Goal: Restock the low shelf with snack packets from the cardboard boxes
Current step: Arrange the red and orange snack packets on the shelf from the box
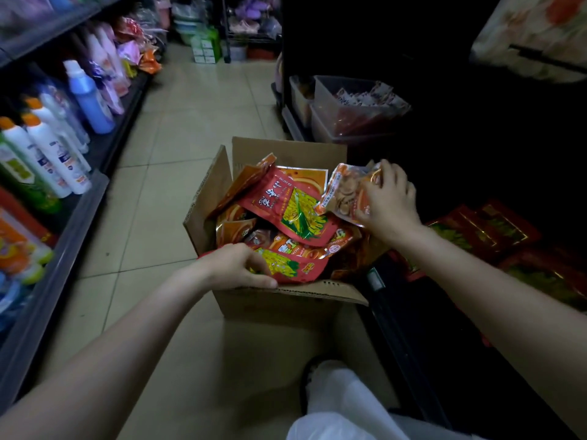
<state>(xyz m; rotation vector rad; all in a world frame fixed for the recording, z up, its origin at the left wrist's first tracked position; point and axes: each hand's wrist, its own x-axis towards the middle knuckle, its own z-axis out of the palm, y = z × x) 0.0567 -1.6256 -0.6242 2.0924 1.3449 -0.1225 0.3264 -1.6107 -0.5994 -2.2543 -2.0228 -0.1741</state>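
Item: clear-windowed orange snack packet (346, 193), pinched by right hand (389, 204) over open cardboard box (279, 301); light, crinkly, probably slippery, best held at an edge. Left hand (236, 266) grips red-and-yellow foil packet (290, 268) at near rim.

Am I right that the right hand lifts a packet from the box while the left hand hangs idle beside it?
Not quite. In the head view the left hand grips a red packet at the box's near edge. The right hand does hold a packet over the box.

Red-and-yellow snack packets (295, 211), brown cardboard box (279, 304), perhaps dark red packets on shelf (495, 230)
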